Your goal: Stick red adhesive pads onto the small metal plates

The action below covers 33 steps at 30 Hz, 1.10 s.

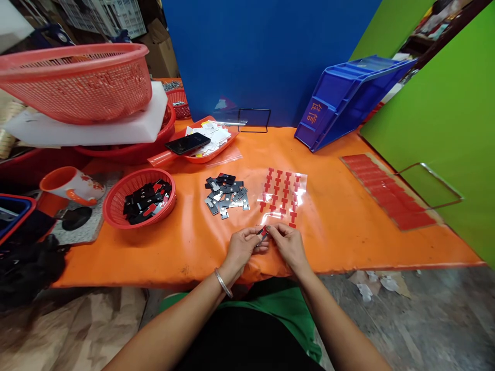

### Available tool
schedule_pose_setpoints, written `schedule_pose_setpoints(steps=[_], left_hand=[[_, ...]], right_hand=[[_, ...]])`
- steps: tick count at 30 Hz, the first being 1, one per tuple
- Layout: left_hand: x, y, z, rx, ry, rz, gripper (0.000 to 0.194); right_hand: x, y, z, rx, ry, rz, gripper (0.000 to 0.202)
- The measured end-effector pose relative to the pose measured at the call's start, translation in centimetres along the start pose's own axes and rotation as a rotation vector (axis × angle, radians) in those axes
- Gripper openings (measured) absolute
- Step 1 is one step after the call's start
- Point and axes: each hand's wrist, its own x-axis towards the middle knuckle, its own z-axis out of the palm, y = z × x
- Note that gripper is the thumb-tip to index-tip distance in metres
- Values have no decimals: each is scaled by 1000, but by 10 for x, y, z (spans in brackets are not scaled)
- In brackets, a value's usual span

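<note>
Near the table's front edge, my left hand (245,246) is closed on a small black metal plate (262,234) with red on its face. My right hand (286,244) meets it there, thumb and finger pinched at the plate's upper end; whether they grip the red T-shaped sticker or the plate itself is too small to tell. Just beyond my hands lies a clear sheet of red T-shaped stickers (285,193). Left of the sheet is a loose pile of black and silver metal plates (228,193). A red basket (113,206) holds more black plates, some showing red.
A red scoop (162,158) holds paper slips, with a phone (188,143) on top. At left are a mug (67,184) and a large red basket (77,93) on white foam. A blue bin (328,113) leans at back right; a red panel (386,190) lies right.
</note>
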Motion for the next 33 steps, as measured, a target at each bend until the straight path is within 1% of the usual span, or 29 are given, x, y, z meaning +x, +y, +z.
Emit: schedule_pose_setpoints(steps=[5, 8, 10, 11, 12, 13, 14, 16, 17, 18, 20, 22, 24, 26, 27, 29, 31, 33], left_hand=[[-7, 0, 4, -7, 2, 13, 10], [-16, 7, 5, -20, -63, 62, 20], [-19, 19, -2, -4, -107, 148, 29], [-20, 29, -9, 28, -100, 221, 31], [-19, 41, -19, 79, -62, 316, 32], [-18, 54, -31, 162, 5, 435, 32], [-17, 70, -45, 268, 104, 560, 29], [-14, 102, -79, 508, 343, 804, 26], [-14, 117, -97, 638, 479, 902, 25], [-14, 131, -114, 770, 607, 965, 24], [-15, 151, -143, 979, 794, 988, 24], [-18, 159, -161, 1118, 883, 957, 24], [-21, 155, -164, 1177, 909, 967, 25], [-24, 141, -156, 1173, 867, 1023, 24], [-24, 131, -149, 1157, 812, 1045, 23], [-24, 109, -134, 1106, 642, 1032, 20], [-22, 89, -121, 1014, 512, 940, 19], [-20, 73, -113, 888, 445, 826, 19]], right_hand=[[-1, 5, -1, 19, 45, 36, 40], [-2, 9, -1, 49, 62, 53, 40], [-4, 11, 0, 27, 51, 48, 38], [-5, 11, 0, -1, 43, 33, 37], [-6, 11, 1, -40, 35, 8, 35], [-7, 11, 1, -85, 30, -27, 33], [-8, 10, 1, -131, 27, -69, 30], [-11, 7, 2, -228, 24, -163, 24], [-12, 5, 3, -276, 26, -213, 22], [-13, 2, 4, -319, 24, -261, 20], [-13, -3, 8, -385, 16, -342, 18], [-10, -8, 14, -431, 1, -404, 17], [-4, -13, 23, -479, -9, -452, 17], [5, -18, 36, -531, -21, -482, 17], [11, -21, 44, -558, -34, -487, 17], [22, -27, 63, -604, -84, -487, 17], [32, -35, 84, -655, -130, -482, 15], [40, -43, 104, -725, -139, -448, 14]])
